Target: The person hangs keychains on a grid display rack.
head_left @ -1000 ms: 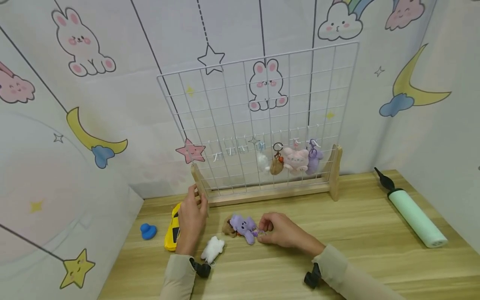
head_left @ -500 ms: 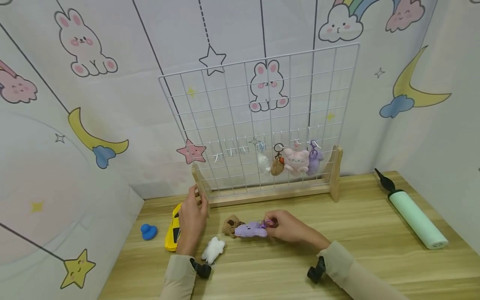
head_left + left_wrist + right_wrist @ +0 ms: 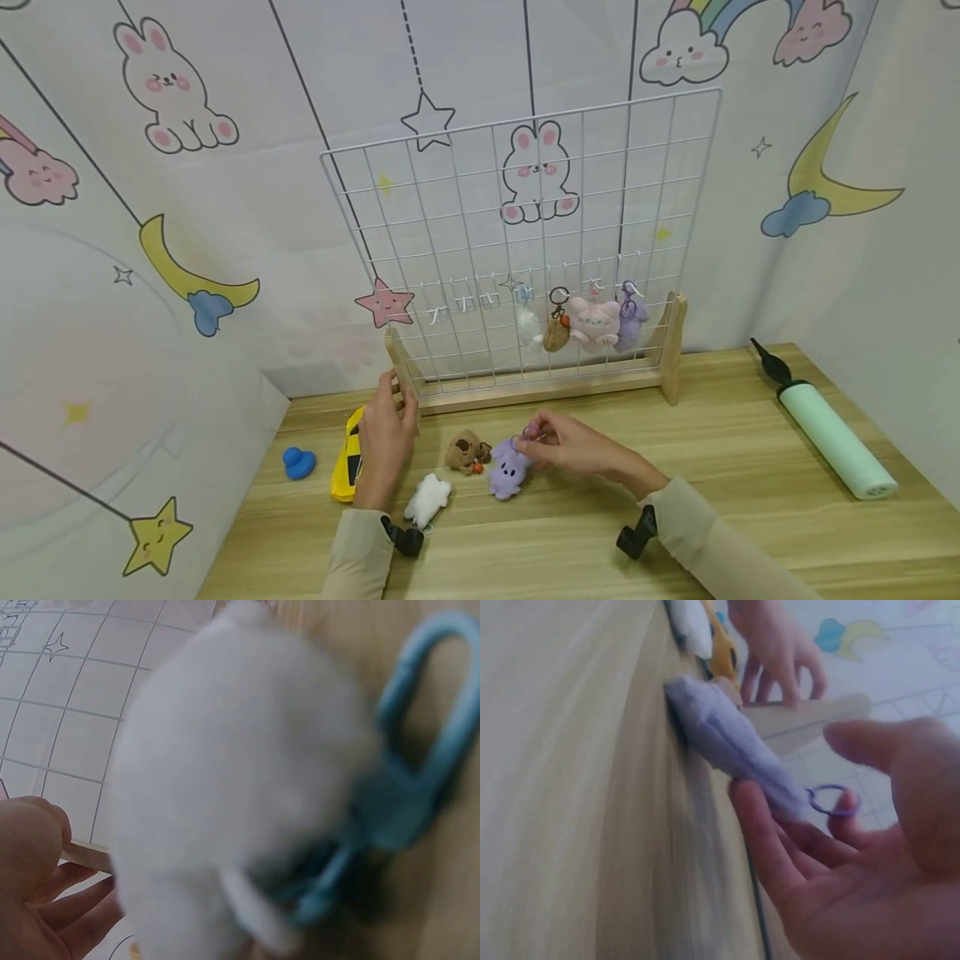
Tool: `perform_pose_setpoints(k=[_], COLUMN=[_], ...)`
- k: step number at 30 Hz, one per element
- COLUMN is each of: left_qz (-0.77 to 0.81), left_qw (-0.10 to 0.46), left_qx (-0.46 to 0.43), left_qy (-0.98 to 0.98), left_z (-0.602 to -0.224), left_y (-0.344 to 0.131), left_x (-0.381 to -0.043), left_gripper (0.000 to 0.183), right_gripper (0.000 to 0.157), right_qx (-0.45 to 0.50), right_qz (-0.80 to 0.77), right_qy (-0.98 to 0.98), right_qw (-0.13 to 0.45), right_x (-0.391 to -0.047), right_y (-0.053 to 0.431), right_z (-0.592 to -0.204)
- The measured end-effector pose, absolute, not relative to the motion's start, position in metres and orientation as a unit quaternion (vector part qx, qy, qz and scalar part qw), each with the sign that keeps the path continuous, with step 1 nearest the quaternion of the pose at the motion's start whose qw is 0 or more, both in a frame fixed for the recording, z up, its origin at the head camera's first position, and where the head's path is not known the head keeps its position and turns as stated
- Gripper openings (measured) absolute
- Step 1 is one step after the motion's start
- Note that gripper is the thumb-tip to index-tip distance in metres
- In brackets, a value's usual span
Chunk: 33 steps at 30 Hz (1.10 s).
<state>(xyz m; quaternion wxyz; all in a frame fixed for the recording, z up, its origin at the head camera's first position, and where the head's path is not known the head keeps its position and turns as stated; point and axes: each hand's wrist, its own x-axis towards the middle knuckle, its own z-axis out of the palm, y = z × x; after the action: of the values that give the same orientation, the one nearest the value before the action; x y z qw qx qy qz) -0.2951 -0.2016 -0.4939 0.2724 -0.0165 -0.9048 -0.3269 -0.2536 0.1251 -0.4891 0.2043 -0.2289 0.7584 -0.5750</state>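
A purple plush bear keychain [image 3: 509, 471] hangs tilted from my right hand [image 3: 581, 447], its lower end close over the table. In the right wrist view, my fingers curl beneath the plush [image 3: 727, 739], its purple ring [image 3: 835, 801] lies around a fingertip, and the thumb stands apart. My left hand [image 3: 386, 439] holds the left wooden upright [image 3: 401, 362] of a white wire grid rack [image 3: 525, 208]. A brown plush keychain [image 3: 463, 452] lies between the hands. A white plush keychain [image 3: 428, 499] lies beside my left wrist; its teal clasp [image 3: 401, 814] shows in the left wrist view.
Several plush keychains, including a pink one [image 3: 595, 321], hang on the rack's right hooks; several bare hooks [image 3: 465, 304] are to the left. A yellow toy car [image 3: 347, 462] and a blue rubber duck [image 3: 298, 462] sit at left. A mint-green hand pump [image 3: 836, 442] lies right.
My right hand has picked the purple plush up by its ring end and swung it right, away from the brown plush, now uncovered. My left hand stays on the upright.
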Motion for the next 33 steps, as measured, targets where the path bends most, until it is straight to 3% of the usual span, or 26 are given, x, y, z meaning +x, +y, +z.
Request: perform_pose_setpoints(k=[10,26,33], left_qz=[-0.330,-0.329,-0.328], left_qw=[0.261,0.261,0.265], left_qx=[-0.013,-0.014,-0.012], left_qy=[-0.907,-0.907,-0.907], left_z=[-0.494,-0.494,-0.494], left_y=[-0.200,-0.202,-0.202], left_x=[-0.296,-0.295,-0.296], left_gripper=[0.044,0.045,0.044], right_gripper=[0.026,0.032,0.033], right_qx=[-0.187,-0.160,-0.171], right_qz=[-0.591,-0.623,-0.655], right_qy=[0.781,0.763,0.736], right_qw=[0.073,0.059,0.025], right_x=[-0.260,-0.268,-0.271], right_y=[0.128,0.138,0.138], right_z=[-0.490,-0.462,-0.439])
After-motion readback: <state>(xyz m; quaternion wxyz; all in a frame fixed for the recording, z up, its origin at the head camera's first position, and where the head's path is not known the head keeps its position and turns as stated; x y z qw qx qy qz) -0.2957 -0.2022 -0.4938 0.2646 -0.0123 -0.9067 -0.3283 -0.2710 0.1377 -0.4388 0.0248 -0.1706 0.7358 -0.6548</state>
